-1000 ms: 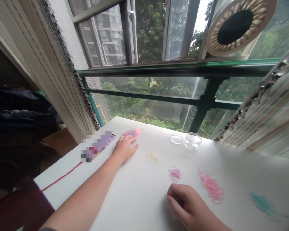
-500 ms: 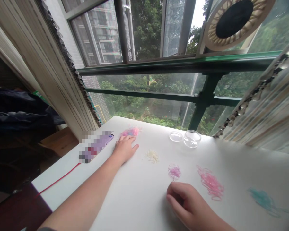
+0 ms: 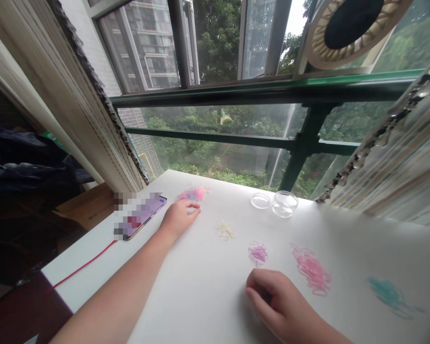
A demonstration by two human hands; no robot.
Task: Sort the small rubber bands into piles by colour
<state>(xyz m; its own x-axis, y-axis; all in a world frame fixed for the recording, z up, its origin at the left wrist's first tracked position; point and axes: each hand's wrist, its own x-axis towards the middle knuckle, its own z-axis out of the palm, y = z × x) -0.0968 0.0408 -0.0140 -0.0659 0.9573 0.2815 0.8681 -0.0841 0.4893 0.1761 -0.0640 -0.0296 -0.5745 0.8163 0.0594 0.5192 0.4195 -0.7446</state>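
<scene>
L hand (image 3: 180, 219) by mixed pile (image 3: 193, 193) – grip unclear, phone (image 3: 143, 217) part-pixelated

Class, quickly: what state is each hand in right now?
Left hand: partly curled by the mixed-colour pile; grip cannot be told.
Right hand: loosely curled near the purple pile; nothing visible in it.

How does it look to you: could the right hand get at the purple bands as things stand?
Very likely yes: the purple bands lie just beyond the right hand, with nothing visible blocking the way.
</scene>
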